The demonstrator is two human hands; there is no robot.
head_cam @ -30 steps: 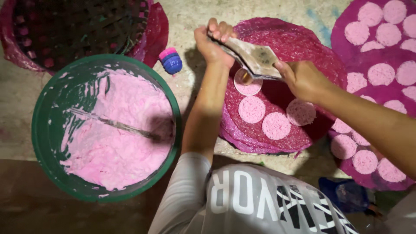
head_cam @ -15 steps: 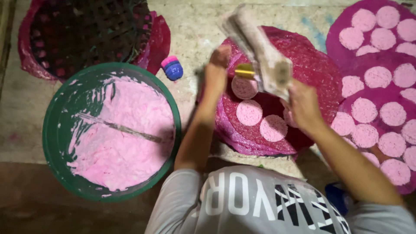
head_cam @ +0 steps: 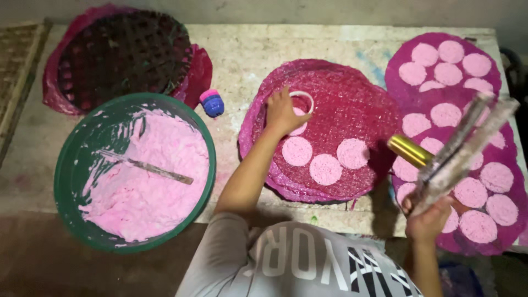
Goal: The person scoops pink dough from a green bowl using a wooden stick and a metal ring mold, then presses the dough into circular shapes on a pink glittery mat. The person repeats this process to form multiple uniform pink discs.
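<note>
Holding a white ring mould (head_cam: 302, 101) down on the magenta mesh mat (head_cam: 352, 104) w/ left hand (head_cam: 283, 113), fingers pressed on its rim.

Right hand (head_cam: 428, 219) is clenched round a batter-caked flat scraper (head_cam: 465, 146) w/ gold handle (head_cam: 409, 150), lifted over the right mat (head_cam: 404, 82). Best to keep ring flat & apart from the 3 pink discs (head_cam: 325, 169) just below. Open mesh lies right & above ring; table edge is near the body; green batter basin (head_cam: 69, 181) sits well left.
</note>
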